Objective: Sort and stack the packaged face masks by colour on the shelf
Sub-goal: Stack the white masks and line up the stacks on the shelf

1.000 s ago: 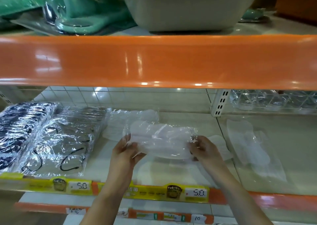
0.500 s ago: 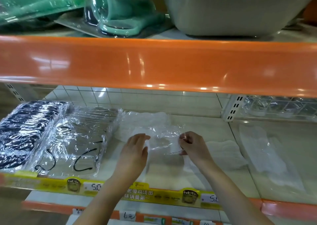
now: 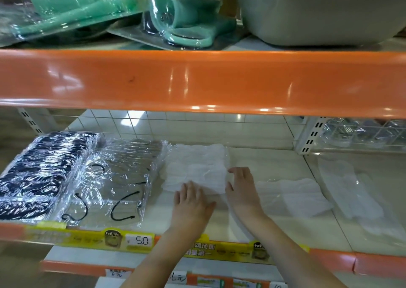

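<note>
On the cream shelf [image 3: 274,162] lie three stacks side by side: dark blue masks [image 3: 41,171] at the far left, grey masks with black ear loops [image 3: 116,178] beside them, and white packaged masks [image 3: 197,167] in the middle. My left hand [image 3: 191,202] lies flat with straight fingers on the near edge of the white stack. My right hand [image 3: 241,189] touches the stack's right edge with open fingers. More white packaged masks lie loose to the right [image 3: 294,195] and on the neighbouring shelf section [image 3: 351,191].
An orange shelf beam [image 3: 197,79] overhangs the shelf. Above it sit green packaged items [image 3: 180,17] and a grey tub [image 3: 318,11]. A wire grid backs the shelf. An upright post [image 3: 307,136] divides it from clear packaging [image 3: 362,131] at the right. Yellow price strips [image 3: 136,240] line the front edge.
A second ago both hands held a white packaged mask above the shelf. They have laid it on the white stack, let go, and now rest open against it.
</note>
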Motion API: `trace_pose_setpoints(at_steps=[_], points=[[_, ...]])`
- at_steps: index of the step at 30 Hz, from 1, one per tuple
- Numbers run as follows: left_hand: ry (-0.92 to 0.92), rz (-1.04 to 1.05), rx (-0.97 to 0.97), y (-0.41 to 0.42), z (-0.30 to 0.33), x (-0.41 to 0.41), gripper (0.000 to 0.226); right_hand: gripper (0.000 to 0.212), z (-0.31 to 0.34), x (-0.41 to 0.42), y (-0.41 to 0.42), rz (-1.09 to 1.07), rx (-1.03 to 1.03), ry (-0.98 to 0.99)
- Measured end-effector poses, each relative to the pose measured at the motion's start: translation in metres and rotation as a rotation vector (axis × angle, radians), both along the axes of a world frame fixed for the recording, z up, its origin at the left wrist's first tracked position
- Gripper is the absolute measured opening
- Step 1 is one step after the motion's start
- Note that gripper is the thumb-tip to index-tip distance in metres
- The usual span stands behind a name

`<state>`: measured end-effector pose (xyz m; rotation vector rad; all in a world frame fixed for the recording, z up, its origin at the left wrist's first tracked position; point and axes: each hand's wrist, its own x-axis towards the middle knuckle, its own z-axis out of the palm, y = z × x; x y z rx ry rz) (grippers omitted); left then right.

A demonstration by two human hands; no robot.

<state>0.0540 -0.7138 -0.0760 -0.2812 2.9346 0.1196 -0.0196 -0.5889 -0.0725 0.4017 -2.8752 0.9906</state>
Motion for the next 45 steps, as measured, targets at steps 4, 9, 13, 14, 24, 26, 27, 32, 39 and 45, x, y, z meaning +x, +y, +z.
trace_pose_setpoints(at_steps=[4,9,13,14,24,26,27,32,39,45], points=[[0.016,-0.002,-0.036,-0.007,0.000,-0.001,0.069,0.028,-0.009,0.014,-0.009,0.144,0.149,-0.007],[0.063,-0.034,-0.043,-0.016,0.001,0.000,0.067,0.016,-0.023,0.023,-0.017,0.206,0.264,0.116],[0.124,-0.041,-0.023,-0.024,-0.004,-0.001,0.062,0.021,-0.026,0.022,-0.019,0.219,0.252,0.201],[0.143,-0.042,-0.014,-0.024,-0.005,-0.002,0.061,0.024,-0.025,0.023,-0.019,0.214,0.253,0.220],[0.392,-0.065,0.139,-0.014,-0.014,-0.008,0.042,0.037,-0.014,0.028,-0.004,0.274,0.229,0.115],[0.448,-0.104,0.170,0.000,-0.013,-0.008,0.036,0.038,-0.014,0.028,0.006,0.268,0.193,0.125],[0.458,-0.129,0.192,0.008,-0.010,-0.009,0.035,0.037,-0.014,0.028,0.011,0.270,0.185,0.124],[0.411,-0.197,0.269,0.048,-0.005,-0.017,0.036,0.032,-0.014,0.026,0.054,0.186,0.127,0.153],[0.386,-0.257,0.310,0.093,-0.002,-0.029,0.036,0.035,-0.014,0.014,0.128,0.010,0.167,0.198],[0.401,-0.218,0.246,0.120,-0.005,-0.034,0.033,0.036,-0.025,0.000,0.168,-0.186,0.235,0.142]])
